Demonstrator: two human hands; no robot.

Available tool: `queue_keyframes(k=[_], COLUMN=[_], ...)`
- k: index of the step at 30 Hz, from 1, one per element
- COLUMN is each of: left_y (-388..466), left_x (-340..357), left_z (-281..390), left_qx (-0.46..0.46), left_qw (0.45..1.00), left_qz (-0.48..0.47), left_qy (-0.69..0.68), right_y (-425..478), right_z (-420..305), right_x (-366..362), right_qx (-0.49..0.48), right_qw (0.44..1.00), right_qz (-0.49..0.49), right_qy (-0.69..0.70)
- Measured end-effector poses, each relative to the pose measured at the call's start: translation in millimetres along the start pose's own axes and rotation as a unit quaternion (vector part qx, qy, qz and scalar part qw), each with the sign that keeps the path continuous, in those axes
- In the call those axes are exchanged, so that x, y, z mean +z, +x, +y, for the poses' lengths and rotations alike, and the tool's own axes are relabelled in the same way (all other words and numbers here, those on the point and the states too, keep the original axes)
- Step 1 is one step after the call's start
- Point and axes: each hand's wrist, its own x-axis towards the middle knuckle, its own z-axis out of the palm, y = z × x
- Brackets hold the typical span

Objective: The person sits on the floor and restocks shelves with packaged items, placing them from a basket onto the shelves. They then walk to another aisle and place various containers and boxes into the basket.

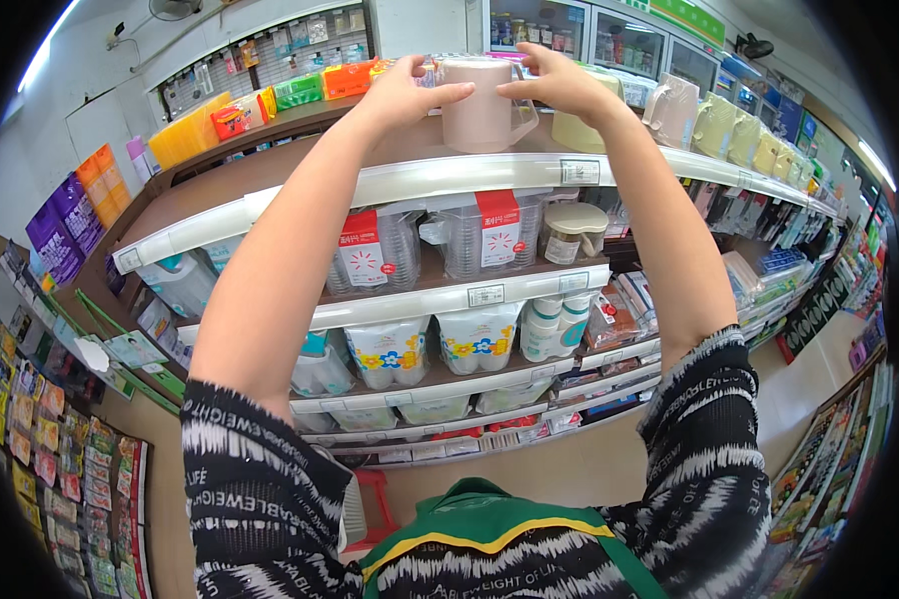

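Note:
A pale pink plastic jug (473,120) with a handle on its right stands upright at the front of the top shelf (404,146). My left hand (404,93) is at the jug's left side, its thumb stretched across the front. On the other side, my right hand (565,84) is beside the handle, thumb pointing at the jug's body and index finger raised. Fingers of both hands are spread; whether they press on the jug is not clear. Partly behind my right wrist stands a pale yellow jug (578,133).
More jugs (672,111) line the top shelf to the right. Wrapped packs (297,90) sit along the raised back ledge. Lower shelves hold stacked clear plastic cups (487,232), a lidded container (571,233) and flowered packs (478,341). A red stool (378,509) is below.

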Motion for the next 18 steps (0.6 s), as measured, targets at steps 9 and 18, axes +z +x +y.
queue_keyframes(k=[9, 18], left_y=[30.4, -117.4], left_x=[23.6, -69.1], left_z=[-9.6, 37.1], left_qx=[0.063, 0.077], left_qw=[0.989, 0.996], left_qz=[0.028, 0.012], left_qy=[-0.130, -0.053], right_y=[4.6, -71.6], right_z=[6.6, -106.6], right_x=[9.6, 61.5], right_qx=[-0.130, -0.193], right_qw=[0.983, 0.959], right_qz=[0.105, 0.015], right_qy=[0.073, 0.207])
